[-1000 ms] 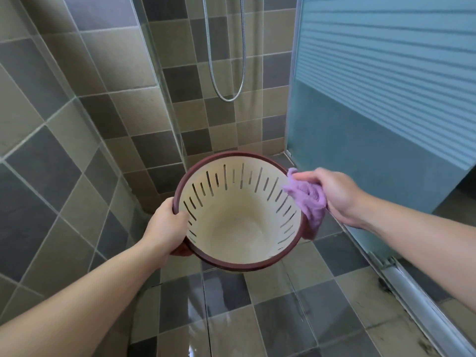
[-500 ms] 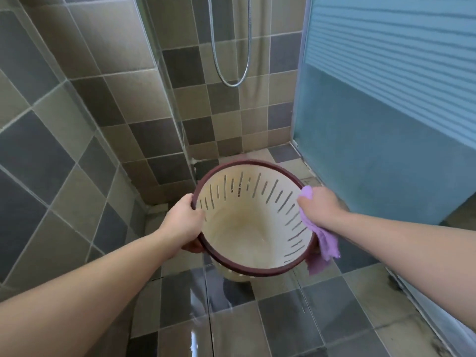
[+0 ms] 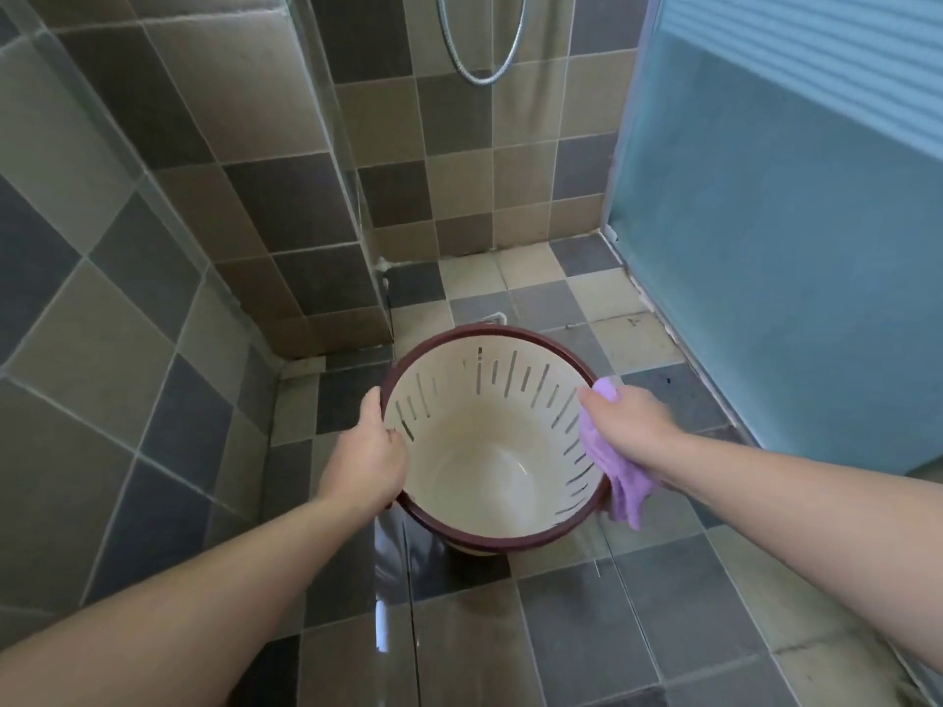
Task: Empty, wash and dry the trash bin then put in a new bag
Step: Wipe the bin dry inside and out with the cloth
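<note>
A cream trash bin (image 3: 479, 466) with slotted walls and a dark red rim stands upright over the tiled floor, empty inside. My left hand (image 3: 370, 459) grips the rim on the bin's left side. My right hand (image 3: 625, 426) holds a purple cloth (image 3: 620, 482) pressed against the right rim, and the cloth hangs down outside the bin wall. Whether the bin's base touches the floor is hidden by the bin itself.
A glass shower partition (image 3: 326, 145) rises at the left behind the bin. A frosted blue sliding door (image 3: 775, 237) closes the right side, with its track along the floor. A metal shower hose (image 3: 482, 58) loops on the back wall. The floor tiles (image 3: 459, 630) look wet.
The bin has come down and nearer to the floor, now more upright. My right hand has slid the cloth along the right rim, from the rim's upper edge to its outer side.
</note>
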